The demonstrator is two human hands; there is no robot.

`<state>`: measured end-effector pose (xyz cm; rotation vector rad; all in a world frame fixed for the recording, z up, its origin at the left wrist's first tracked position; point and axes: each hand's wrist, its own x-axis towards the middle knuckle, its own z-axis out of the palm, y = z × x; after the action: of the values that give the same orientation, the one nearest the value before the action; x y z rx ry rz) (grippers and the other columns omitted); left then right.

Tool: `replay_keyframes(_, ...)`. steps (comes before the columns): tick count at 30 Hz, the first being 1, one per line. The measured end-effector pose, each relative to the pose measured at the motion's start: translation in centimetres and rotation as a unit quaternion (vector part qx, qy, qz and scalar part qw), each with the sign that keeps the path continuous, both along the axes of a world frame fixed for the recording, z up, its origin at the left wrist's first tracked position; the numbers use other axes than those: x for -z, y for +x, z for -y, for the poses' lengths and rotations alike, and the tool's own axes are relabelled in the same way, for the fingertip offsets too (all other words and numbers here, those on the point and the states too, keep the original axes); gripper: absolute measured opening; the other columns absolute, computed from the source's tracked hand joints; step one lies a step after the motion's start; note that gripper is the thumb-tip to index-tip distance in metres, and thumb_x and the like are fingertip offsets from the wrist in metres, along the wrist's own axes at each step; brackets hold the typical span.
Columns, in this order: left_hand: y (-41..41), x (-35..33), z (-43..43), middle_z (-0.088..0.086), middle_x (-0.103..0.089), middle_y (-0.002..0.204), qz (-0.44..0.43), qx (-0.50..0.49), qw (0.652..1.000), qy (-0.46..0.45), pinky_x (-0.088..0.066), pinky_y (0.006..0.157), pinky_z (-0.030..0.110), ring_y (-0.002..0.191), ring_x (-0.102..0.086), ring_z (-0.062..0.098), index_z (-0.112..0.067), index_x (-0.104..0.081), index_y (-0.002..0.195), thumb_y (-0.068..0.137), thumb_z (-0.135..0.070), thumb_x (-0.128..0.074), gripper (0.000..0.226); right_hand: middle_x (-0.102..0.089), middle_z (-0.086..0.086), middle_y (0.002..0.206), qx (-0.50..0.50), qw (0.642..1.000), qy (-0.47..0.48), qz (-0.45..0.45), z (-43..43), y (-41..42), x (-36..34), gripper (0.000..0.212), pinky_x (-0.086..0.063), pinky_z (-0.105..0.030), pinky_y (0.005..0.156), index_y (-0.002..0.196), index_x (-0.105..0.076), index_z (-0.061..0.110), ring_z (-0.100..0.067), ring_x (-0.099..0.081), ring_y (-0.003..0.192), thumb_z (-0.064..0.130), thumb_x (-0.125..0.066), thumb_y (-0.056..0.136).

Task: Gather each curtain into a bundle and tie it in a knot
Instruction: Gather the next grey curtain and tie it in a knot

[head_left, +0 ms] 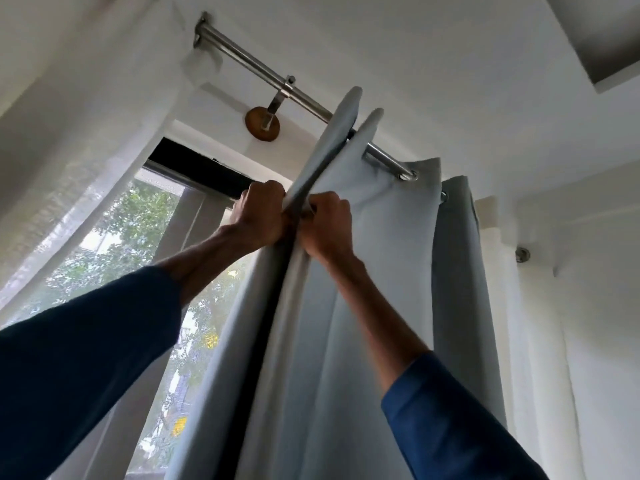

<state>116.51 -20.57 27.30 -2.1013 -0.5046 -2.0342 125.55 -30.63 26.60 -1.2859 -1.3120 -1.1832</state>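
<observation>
A pale grey-blue curtain (388,258) hangs by metal eyelets from a steel rod (263,69) above the window. Both my arms reach up to its leading folds, high near the rod. My left hand (259,216) is closed around the outer fold on the left side. Touching it, my right hand (327,226) pinches the neighbouring fold. The folds fall straight down between my forearms. A sheer white curtain (79,161) hangs at the left over the glass.
The rod rests on a bracket with a round wooden base (262,125). Behind the curtains is a window (145,237) with trees outside. White wall lies to the right, with a second sheer panel (540,306) and a small metal fitting (522,254).
</observation>
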Motion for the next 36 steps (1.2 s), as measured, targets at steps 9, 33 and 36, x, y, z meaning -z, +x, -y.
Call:
replay_keyframes(9, 3.7, 1.4, 0.0, 0.013, -0.057, 0.063, -0.045, 0.084, 0.995, 0.037, -0.043, 0.047, 0.033, 0.061, -0.061, 0.036, -0.016, -0.038, 0.057, 0.068, -0.022, -0.066, 0.031, -0.025, 0.002, 0.044, -0.006, 0.999, 0.042, 0.004, 0.4, 4.2, 3.2, 0.036, -0.013, -0.031, 0.051, 0.049, -0.028, 0.016, -0.013, -0.024, 0.046, 0.010, -0.052, 0.074)
replay_keyframes(33, 7.3, 6.2, 4.8, 0.002, -0.051, 0.068, -0.155, 0.262, 0.930, -0.204, -0.047, 0.048, 0.025, 0.054, -0.054, 0.017, -0.007, -0.052, 0.085, 0.087, -0.058, -0.061, 0.051, -0.065, 0.019, 0.068, -0.016, 0.989, -0.064, 0.129, 4.7, 8.7, 12.5, 0.012, -0.051, -0.027, 0.063, 0.099, -0.069, 0.022, -0.022, -0.057, 0.054, 0.024, -0.060, 0.092)
replay_keyframes(36, 8.5, 6.6, 4.7, 0.006, -0.056, 0.076, -0.144, 0.173, 0.963, -0.145, -0.037, 0.036, 0.019, 0.062, -0.056, 0.022, -0.002, -0.054, 0.085, 0.088, -0.032, -0.067, 0.033, -0.075, 0.019, 0.107, -0.041, 0.989, -0.100, 0.104, 6.0, 11.3, 11.8, 0.026, -0.054, -0.028, 0.093, 0.115, -0.074, 0.023, -0.009, -0.072, 0.098, 0.023, -0.065, 0.091)
